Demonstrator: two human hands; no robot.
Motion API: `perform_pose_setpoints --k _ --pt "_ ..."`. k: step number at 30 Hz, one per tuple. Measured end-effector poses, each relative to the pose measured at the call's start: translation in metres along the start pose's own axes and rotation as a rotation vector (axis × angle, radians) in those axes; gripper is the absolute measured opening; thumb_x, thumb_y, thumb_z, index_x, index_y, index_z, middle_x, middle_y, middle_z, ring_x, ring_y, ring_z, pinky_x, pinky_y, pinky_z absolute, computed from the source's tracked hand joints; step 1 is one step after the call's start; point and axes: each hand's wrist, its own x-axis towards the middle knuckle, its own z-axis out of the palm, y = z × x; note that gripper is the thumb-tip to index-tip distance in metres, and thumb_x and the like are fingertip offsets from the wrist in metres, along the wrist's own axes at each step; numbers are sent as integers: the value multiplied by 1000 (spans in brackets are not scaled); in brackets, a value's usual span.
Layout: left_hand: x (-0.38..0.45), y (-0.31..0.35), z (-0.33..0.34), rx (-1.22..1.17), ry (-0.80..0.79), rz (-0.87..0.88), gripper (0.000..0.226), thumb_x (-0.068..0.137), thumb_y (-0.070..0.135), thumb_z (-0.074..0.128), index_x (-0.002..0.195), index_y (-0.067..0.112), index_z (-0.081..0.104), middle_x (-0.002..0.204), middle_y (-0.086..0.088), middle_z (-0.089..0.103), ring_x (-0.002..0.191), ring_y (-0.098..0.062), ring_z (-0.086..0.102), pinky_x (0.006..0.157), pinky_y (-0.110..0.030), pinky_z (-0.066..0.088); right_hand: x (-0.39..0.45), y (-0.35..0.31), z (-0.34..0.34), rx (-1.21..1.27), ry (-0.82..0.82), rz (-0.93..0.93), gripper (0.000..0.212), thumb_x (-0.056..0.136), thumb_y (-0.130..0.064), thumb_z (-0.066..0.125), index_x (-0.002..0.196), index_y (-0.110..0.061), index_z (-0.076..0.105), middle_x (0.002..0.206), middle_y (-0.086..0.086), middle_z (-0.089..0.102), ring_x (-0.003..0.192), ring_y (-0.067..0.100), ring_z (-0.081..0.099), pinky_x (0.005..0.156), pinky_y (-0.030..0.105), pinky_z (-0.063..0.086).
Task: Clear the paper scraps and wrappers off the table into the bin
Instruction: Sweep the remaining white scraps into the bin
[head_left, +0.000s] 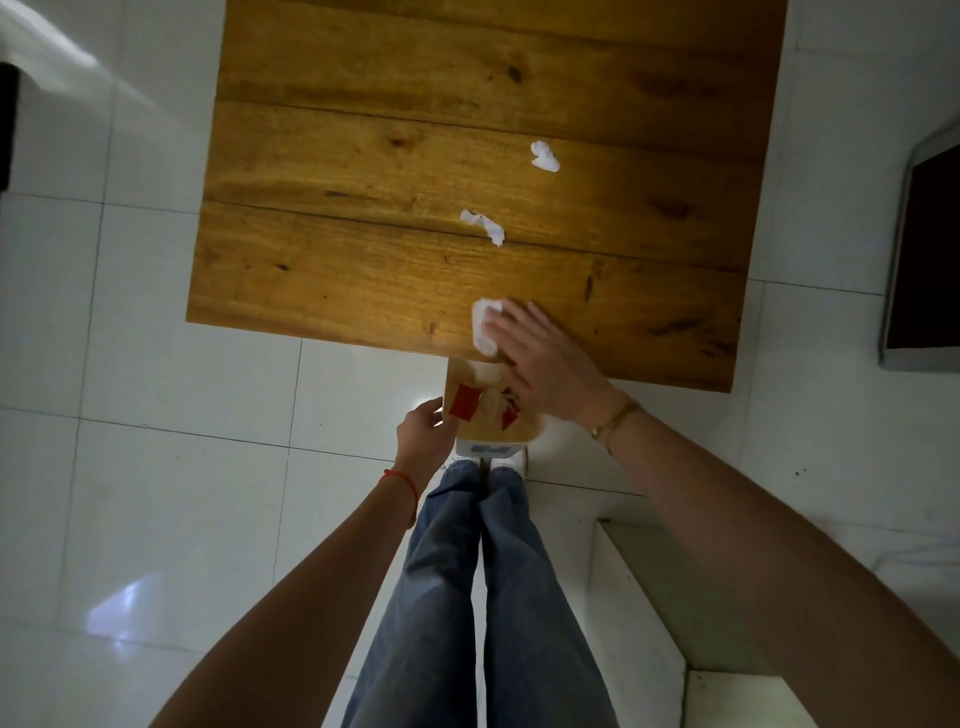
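Note:
A wooden table (363, 208) fills the upper middle of the head view. Three white paper scraps lie on it: one far right of centre (544, 156), one in the middle (484, 224), and one at the near edge (484, 325). My right hand (540, 358) lies flat on the table edge, fingers spread, its fingertips resting on the nearest scrap. Just below that edge is a brown cardboard bin (485, 410) with red patches and paper inside. My left hand (423, 434) grips the bin's left side and holds it under the edge.
White tiled floor (156, 415) surrounds the table. My legs in blue jeans (467, 597) stand below the bin. A low white ledge (649, 613) is at the lower right. A dark screen with a pale frame (924, 249) stands at the right.

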Motion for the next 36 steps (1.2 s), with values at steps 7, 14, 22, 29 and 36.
perform_pose_setpoints --k 7,14,22,29,36 --pt "2 4 -9 -57 -29 -31 35 87 32 50 111 13 67 102 -14 71 90 -29 66 80 -37 55 -16 -5 3 108 59 -15 49 103 -31 24 149 -14 27 158 5 24 149 19 10 121 45 13" --pt "8 3 -16 -49 -42 -31 33 90 25 48 117 13 63 107 -12 70 89 -30 66 85 -40 54 74 62 -61 170 232 462 57 101 -34 29 152 -13 15 161 8 12 149 23 6 122 45 9" --pt "11 3 -23 -23 -45 -1 32 90 22 46 116 14 63 107 -9 70 80 -21 62 88 -39 53 110 68 -72 102 82 348 59 101 -42 26 152 -15 16 161 6 12 149 22 5 122 43 8" --pt "7 1 -26 -18 -39 -4 30 91 28 46 110 14 66 101 -7 71 70 -10 58 78 -28 50 58 7 -28 35 -2 19 57 101 -42 26 151 -16 21 160 3 18 149 19 5 122 43 7" --pt "-6 -3 -29 -13 -45 -35 30 88 28 48 109 15 66 99 -13 72 89 -29 67 79 -38 54 3 -40 5 92 -20 -138 51 101 -35 34 145 -9 35 154 9 33 147 22 20 120 42 16"
